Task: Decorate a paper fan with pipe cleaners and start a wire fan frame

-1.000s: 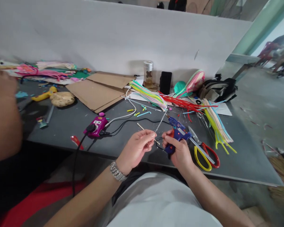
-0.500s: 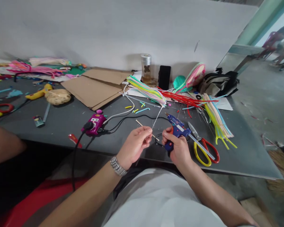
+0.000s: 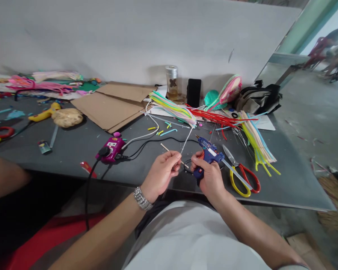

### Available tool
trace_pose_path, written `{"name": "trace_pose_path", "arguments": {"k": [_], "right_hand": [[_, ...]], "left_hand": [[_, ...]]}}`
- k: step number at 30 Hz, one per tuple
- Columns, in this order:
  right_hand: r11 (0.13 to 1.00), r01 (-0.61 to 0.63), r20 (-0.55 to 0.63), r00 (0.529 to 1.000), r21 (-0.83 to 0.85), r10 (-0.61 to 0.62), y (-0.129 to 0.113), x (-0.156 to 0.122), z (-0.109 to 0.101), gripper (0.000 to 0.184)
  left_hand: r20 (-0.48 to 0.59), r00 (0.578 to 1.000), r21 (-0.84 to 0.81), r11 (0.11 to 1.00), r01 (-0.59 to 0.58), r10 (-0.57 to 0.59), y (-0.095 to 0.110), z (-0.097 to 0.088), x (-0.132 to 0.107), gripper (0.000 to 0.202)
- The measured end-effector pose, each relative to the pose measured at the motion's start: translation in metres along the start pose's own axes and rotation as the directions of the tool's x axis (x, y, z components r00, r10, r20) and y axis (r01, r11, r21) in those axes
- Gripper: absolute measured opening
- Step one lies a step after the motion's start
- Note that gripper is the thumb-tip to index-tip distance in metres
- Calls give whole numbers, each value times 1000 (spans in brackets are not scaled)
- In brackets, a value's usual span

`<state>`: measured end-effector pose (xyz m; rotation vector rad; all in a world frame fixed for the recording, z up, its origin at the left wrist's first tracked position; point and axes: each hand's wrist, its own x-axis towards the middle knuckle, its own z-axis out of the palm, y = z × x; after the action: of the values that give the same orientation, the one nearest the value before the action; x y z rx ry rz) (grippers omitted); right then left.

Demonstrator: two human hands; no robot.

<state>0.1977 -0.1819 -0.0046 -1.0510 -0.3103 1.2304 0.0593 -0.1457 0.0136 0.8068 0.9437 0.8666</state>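
Grey tabletop [image 3: 284, 187] below a white partition [image 3: 129, 37], strewn with pipe cleaners [image 3: 259, 144] and flat cardboard [image 3: 108, 107]. From the head view: left hand [image 3: 160, 176], grip closed on a thin wooden stick [image 3: 166, 148], just beside a blue glue gun [image 3: 210, 155] in the right hand [image 3: 210, 178], grip closed round its handle. Scissors [image 3: 240, 180] near the right hand; purple power socket [image 3: 111, 149] farther left.

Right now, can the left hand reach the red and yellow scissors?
Probably, but not directly: the right hand with the blue glue gun sits between the left hand and the scissors.
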Motion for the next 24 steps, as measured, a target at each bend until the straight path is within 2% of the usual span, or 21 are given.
{"name": "trace_pose_path", "arguments": {"k": [7,16,24], "right_hand": [[1000,-2,-6,1000,-3,2,2,1,2,33],[999,-8,64,998,33,6,1,3,4,30],[992,-92,48,995,82,89,3,3,4,31]], "left_hand": [[6,1000,-37,999,-20,20,-3,1,2,49],[24,996,-154,984,92,-90,-9,7,3,53],[47,992,-175,977,124,-118,-12,12,3,53]]}}
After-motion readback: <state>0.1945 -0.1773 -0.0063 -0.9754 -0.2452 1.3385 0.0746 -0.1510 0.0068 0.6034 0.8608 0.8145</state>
